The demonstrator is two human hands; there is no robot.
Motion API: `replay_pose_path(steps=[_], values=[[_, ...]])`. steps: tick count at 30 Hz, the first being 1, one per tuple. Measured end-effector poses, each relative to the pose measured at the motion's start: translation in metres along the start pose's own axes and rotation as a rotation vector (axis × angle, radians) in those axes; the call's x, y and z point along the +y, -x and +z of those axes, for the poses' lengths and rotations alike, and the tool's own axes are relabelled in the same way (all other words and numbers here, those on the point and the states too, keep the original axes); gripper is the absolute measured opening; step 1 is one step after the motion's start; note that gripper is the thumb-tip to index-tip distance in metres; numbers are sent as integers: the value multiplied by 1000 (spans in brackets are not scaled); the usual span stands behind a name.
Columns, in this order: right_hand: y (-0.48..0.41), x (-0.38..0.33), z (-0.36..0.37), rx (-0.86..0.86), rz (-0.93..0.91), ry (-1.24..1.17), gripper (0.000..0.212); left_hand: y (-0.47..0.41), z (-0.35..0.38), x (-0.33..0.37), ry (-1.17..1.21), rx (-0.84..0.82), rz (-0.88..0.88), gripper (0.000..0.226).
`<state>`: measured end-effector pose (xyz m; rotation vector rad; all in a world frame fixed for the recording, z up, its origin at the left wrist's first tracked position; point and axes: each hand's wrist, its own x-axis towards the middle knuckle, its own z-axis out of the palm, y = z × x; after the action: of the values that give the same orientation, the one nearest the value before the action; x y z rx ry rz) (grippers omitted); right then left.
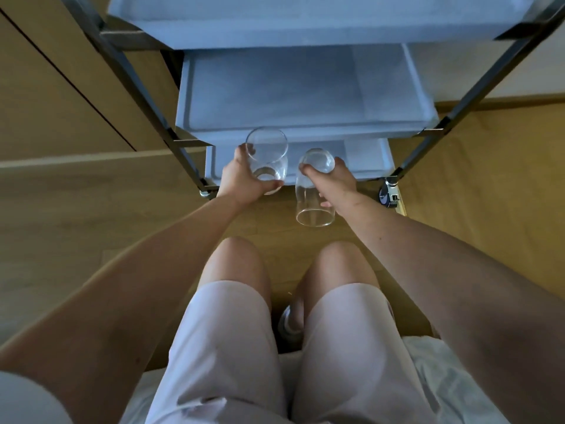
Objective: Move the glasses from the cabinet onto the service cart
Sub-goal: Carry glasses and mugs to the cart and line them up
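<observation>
Left hand (244, 177), 11 o'clock, curls round a clear glass tumbler (269, 154). Right hand (337, 182), 1 o'clock, grips a 2nd clear tumbler (315, 200) before the blue 3-tray metal-framed cart (305, 87).

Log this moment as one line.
where: front of cart's lowest tray | left hand: grips first glass | right hand: grips second glass, base toward tray

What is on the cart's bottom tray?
Nothing shows on the visible strip of the bottom tray. The middle tray covers its rear; the left glass and right glass hide part of the front.
</observation>
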<state>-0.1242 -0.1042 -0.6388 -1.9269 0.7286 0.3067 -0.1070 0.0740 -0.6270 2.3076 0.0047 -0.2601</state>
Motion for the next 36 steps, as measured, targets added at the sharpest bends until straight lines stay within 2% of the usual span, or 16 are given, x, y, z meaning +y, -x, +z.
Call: replay_pose_path(steps=[5,11,16,19,22,28,32,36], values=[[6,-22,-8,0,-49,-85,73,-2,-15,15,40,28,-6,76],[-20,-32,-1,-3,-65,-54,88,-35,-24,6,24,58,-75,75],[-55,-42,5,-26,-149,36,71,-71,-32,-6,-18,68,-66,77],[-77,-55,10,-39,-156,33,92,-93,-35,-14,43,145,-86,79],[-96,-65,15,5,-217,72,97,-111,-36,-24,55,178,-124,80],[-134,-80,27,47,-238,59,86,-151,-34,-41,19,191,-95,83],[-146,-94,40,-17,-187,-82,62,-179,-33,-43,54,251,-102,81],[-151,-97,53,-18,-213,-69,57,-197,-29,-51,66,269,-136,81]])
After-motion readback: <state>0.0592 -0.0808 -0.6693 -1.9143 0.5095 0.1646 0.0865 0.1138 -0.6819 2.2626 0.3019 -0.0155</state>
